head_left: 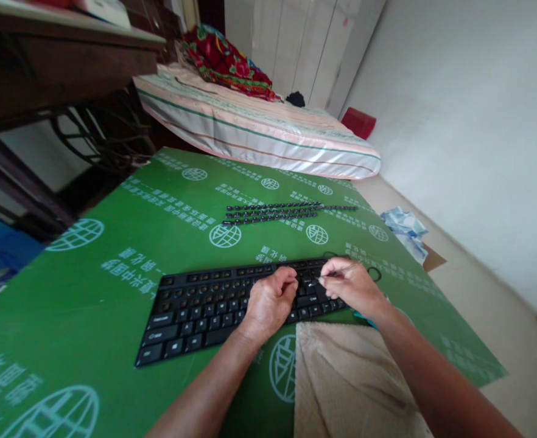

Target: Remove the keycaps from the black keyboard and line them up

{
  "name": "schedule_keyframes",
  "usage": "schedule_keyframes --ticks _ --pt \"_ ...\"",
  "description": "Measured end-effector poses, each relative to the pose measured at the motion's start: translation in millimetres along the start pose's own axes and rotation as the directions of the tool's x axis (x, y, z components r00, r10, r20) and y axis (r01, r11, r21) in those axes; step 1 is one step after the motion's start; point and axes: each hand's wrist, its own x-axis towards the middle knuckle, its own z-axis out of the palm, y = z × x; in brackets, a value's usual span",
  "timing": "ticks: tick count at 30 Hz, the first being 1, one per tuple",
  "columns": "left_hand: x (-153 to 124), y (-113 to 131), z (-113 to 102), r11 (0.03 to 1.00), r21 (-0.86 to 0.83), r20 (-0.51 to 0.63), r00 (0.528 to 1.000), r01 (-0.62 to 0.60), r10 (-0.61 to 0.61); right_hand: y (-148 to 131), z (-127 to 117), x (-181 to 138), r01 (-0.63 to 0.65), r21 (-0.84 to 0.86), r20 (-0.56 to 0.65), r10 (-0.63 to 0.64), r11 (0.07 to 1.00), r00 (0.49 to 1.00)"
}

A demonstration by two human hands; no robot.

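A black keyboard (204,331) lies at a slant on a green board. Its lower rows carry black keycaps, while several upper-row positions look bare, with small brownish key stems showing. My left hand (271,301) rests over the keyboard's right half, its fingers curled and pressed together; what they pinch, if anything, is hidden. Just right of it, my right hand (348,283) pinches a thin metal tool (314,282), whose tip points at the keys near the left fingertips. Beyond the keyboard, small black keycaps (271,214) lie in several neat rows.
The green board (126,316) bears pale printed writing and globe marks. Brown patterned cloth (350,377) lies in front. A black cable loop (374,274) shows beside my right hand. Behind stand a bed (259,134) and, at left, a dark table (67,67). Crumpled plastic (405,228) lies right.
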Motion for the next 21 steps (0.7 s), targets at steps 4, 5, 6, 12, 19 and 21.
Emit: schedule_keyframes --ticks 4,5,6,12,19,21 --pt "-1.1 0.3 0.4 0.996 0.067 0.041 0.997 -0.063 0.06 0.6 0.7 -4.1 -0.023 0.034 -0.013 0.023 0.999 1.0" --pt "-1.5 0.0 0.6 0.992 0.089 0.048 0.996 -0.084 0.08 0.7 1.0 -4.9 -0.028 0.043 -0.016 0.029 0.999 0.999" --pt "-1.8 -0.1 0.7 0.988 0.114 0.057 0.993 -0.108 0.102 0.7 1.3 -5.7 -0.034 0.051 -0.02 0.036 0.998 0.999" --pt "-3.4 5.2 -1.8 0.927 0.286 0.159 0.966 -0.242 0.203 2.5 1.4 -7.2 -0.009 0.076 -0.037 0.012 0.997 0.999" --pt "-2.7 10.3 -2.6 0.899 0.308 0.267 0.935 -0.31 0.232 0.9 -2.3 -14.4 0.103 -0.016 -0.059 -0.104 0.995 0.993" --pt "-2.5 10.1 -2.3 0.9 0.31 0.278 0.934 -0.308 0.224 -1.2 -3.5 -17.0 0.151 -0.055 -0.053 -0.154 0.987 0.987"
